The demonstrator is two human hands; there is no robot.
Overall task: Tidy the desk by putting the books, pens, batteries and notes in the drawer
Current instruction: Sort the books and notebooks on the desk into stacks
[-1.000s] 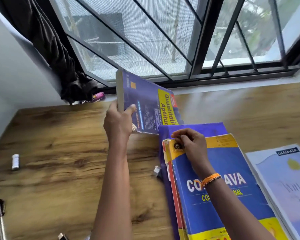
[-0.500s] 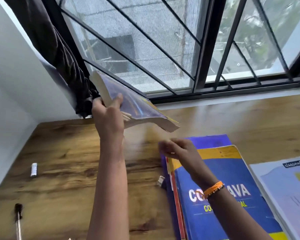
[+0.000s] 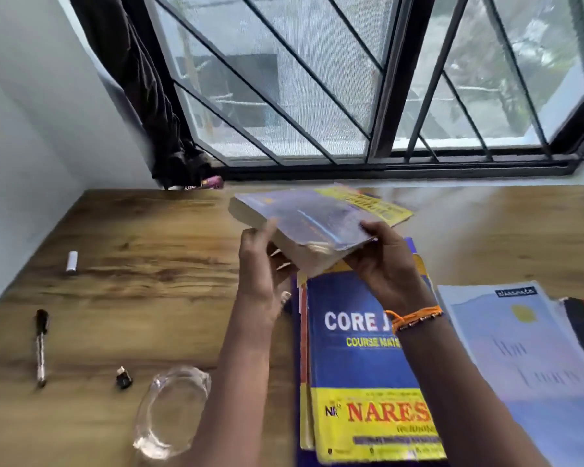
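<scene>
Centre frame, my left hand (image 3: 262,264) and right hand (image 3: 383,261) clasp a thick purple paperback (image 3: 312,219) above the Core Java book stack (image 3: 368,348) — still gathering books; the drawer, unseen, comes next.

The blue-and-yellow softcover book (image 3: 361,358) lying flat on the wooden desk reads "CORE J…", cut off by a wrist, then "COURSE MAT…", and "NARES…" in red on its yellow band. Just right of it, the pale-blue notebook's (image 3: 520,348) dark label is too blurred to read.
</scene>
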